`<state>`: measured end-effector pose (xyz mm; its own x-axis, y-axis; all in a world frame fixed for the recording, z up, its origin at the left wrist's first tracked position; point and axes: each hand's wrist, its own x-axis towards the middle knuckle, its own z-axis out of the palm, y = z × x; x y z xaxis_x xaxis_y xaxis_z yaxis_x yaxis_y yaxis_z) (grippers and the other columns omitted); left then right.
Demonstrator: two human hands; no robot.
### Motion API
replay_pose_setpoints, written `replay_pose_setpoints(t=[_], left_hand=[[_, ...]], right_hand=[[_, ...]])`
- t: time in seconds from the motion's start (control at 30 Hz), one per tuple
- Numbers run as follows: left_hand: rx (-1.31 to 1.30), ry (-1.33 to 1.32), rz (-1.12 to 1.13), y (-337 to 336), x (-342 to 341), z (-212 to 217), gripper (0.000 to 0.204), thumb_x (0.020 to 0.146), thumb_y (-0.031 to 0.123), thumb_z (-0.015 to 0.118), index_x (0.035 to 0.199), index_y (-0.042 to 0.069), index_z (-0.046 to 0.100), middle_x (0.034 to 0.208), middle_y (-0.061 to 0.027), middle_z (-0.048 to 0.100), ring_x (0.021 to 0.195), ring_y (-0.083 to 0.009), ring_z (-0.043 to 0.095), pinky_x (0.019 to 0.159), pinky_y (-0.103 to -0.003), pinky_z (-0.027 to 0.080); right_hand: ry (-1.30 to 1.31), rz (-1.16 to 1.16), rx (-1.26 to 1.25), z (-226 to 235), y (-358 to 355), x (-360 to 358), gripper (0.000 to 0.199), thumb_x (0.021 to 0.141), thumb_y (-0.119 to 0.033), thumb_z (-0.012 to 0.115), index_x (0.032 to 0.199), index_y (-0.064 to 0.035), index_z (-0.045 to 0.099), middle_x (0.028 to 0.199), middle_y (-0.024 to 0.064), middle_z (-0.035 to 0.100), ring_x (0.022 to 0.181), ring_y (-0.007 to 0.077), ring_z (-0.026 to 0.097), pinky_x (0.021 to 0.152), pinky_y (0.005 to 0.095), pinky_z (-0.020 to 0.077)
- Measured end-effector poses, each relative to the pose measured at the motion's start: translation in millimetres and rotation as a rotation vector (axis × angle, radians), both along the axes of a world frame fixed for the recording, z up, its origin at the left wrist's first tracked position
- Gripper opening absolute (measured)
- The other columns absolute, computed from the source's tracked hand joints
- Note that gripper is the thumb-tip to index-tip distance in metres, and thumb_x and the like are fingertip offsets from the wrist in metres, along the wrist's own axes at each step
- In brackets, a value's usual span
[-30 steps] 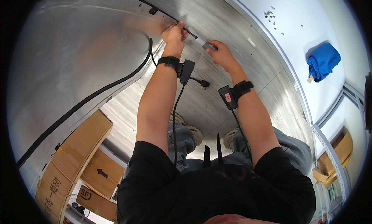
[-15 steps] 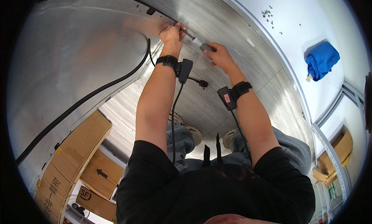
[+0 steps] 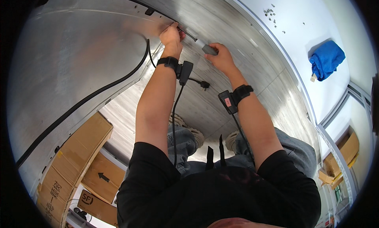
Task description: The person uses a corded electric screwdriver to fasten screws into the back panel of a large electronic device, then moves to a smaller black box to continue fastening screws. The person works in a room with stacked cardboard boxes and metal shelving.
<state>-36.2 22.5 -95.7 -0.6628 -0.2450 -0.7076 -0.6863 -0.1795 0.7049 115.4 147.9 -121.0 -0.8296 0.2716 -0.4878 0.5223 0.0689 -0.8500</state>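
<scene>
A screwdriver [image 3: 210, 50] with a grey handle and a long thin shaft points up and left toward the rim of a large metal panel [image 3: 98, 42]. My right hand [image 3: 222, 59] is closed on its handle, thumb and fingers around the back end. At the panel's edge, my left hand [image 3: 171, 35] has its fingers curled close beside the tip of the shaft. Those fingers and the panel rim hide the tip, and whatever they pinch is out of sight. Each wrist wears a black strap with a small cabled box.
A thick black cable [image 3: 90, 92] runs across the panel, and a plug [image 3: 204, 85] lies between my forearms. Cardboard boxes [image 3: 75, 149] stand at lower left. On the white surface at right are a blue cloth [image 3: 327, 60] and several small screws [image 3: 270, 13].
The whole scene has shifted slightly left in view. My right fingers sit a little differently on the screwdriver handle; my left hand stays at the panel's edge.
</scene>
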Motion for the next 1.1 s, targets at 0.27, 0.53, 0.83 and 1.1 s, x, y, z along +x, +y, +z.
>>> replay_pose_setpoints(t=[0.27,0.53,0.83,1.1], left_hand=[[0.105,0.065,-0.203,-0.5,19.8,17.1,0.018,0.087,0.014,0.053,0.098,0.003,0.061,0.084,-0.0064,0.063,0.066,-0.014,0.055,0.06,-0.027,0.049],[0.183,0.284,-0.494,57.4,20.6,45.2,0.02,0.093,0.015,0.05,0.104,0.002,0.062,0.088,-0.0062,0.065,0.071,-0.0113,0.057,0.067,-0.026,0.05],[-0.114,0.9,-0.697,158.3,5.8,54.5,0.013,0.086,0.016,0.06,0.089,0.009,0.071,0.084,-0.0048,0.064,0.074,-0.0146,0.058,0.065,-0.031,0.047],[-0.666,1.377,-0.85,197.2,23.0,34.8,0.013,0.078,0.023,0.068,0.089,0.025,0.074,0.103,-0.0009,0.054,0.1,-0.0266,0.041,0.086,-0.044,0.032]], right_hand=[[-0.102,-0.061,-0.118,19.4,17.9,12.4,0.041,0.068,-0.009,0.074,0.106,-0.0031,0.06,0.097,0.0096,0.061,0.087,0.0214,0.059,0.075,0.032,0.0469],[-0.056,-0.271,-0.324,57.6,58.3,36.1,0.032,0.073,-0.004,0.065,0.104,-0.0025,0.059,0.084,0.0045,0.057,0.072,0.0135,0.054,0.057,0.0269,0.0433],[0.077,-0.53,-0.416,72.1,89.6,87.9,0.026,0.069,0.0,0.06,0.095,-0.0019,0.059,0.076,0.0054,0.057,0.061,0.0127,0.053,0.048,0.0263,0.0398],[-0.01,-0.645,-0.415,62.4,62.9,118.9,0.028,0.068,0.001,0.06,0.096,-0.0011,0.058,0.078,0.0057,0.056,0.062,0.013,0.055,0.048,0.0256,0.0404]])
